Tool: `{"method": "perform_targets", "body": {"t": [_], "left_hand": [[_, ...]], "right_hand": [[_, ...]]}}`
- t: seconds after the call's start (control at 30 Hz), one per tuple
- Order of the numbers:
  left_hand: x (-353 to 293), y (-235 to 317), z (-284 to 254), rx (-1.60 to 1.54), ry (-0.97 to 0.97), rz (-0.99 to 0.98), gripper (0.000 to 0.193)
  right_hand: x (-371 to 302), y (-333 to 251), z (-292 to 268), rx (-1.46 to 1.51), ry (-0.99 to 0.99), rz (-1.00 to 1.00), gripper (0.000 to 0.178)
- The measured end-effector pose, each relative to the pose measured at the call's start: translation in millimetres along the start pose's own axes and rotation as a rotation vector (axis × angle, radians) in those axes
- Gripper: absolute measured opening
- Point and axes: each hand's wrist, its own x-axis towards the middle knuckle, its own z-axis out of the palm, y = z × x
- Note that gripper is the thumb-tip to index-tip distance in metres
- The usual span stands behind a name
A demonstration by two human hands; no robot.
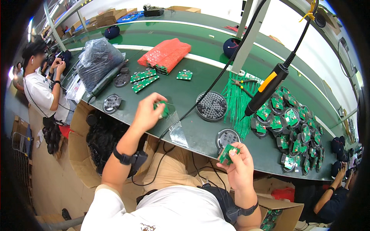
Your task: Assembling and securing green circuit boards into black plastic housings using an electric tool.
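Note:
In my left hand a small green circuit board is pinched between thumb and fingers, above the near part of the green bench. My right hand grips another green circuit board at the bench's front edge. Right behind that board lies a round black plastic housing. A strip of clear tape is on the bench between my hands. Past it stands a round dish of small black parts. Another round black housing lies to the left of my left hand.
An electric screwdriver hangs over the right side. Beyond it are green cable ties, pliers and piled housings with boards. Farther back lie red bubble wrap, loose circuit boards and a plastic bag. People work at both sides.

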Motion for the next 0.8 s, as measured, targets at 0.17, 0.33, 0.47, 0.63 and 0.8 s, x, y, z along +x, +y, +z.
{"method": "perform_targets", "body": {"t": [0.17, 0.33, 0.47, 0.63, 0.8], "left_hand": [[0.2, 11.1, 7.1, 0.459, 0.351, 0.367, 0.027], [-81.0, 81.4, 47.8, -0.239, -0.229, 0.279, 0.041], [-117.5, 107.3, 84.8, -0.648, -0.589, -0.011, 0.056], [-132.6, 107.5, 93.7, -0.693, -0.645, -0.175, 0.054], [-114.6, 100.9, 94.5, -0.226, -0.325, 0.248, 0.055]], "right_hand": [[-6.4, -9.5, 2.3, -0.086, 0.000, -0.075, 0.036], [-6.0, -4.9, -1.6, -0.189, 0.005, -0.068, 0.036], [-9.5, 2.7, -5.6, -0.411, -0.041, -0.142, 0.038], [-29.2, 5.2, -19.7, -0.586, 0.060, -0.289, 0.034], [-22.6, -5.5, -45.7, -0.712, 0.194, -0.446, 0.027]]}}
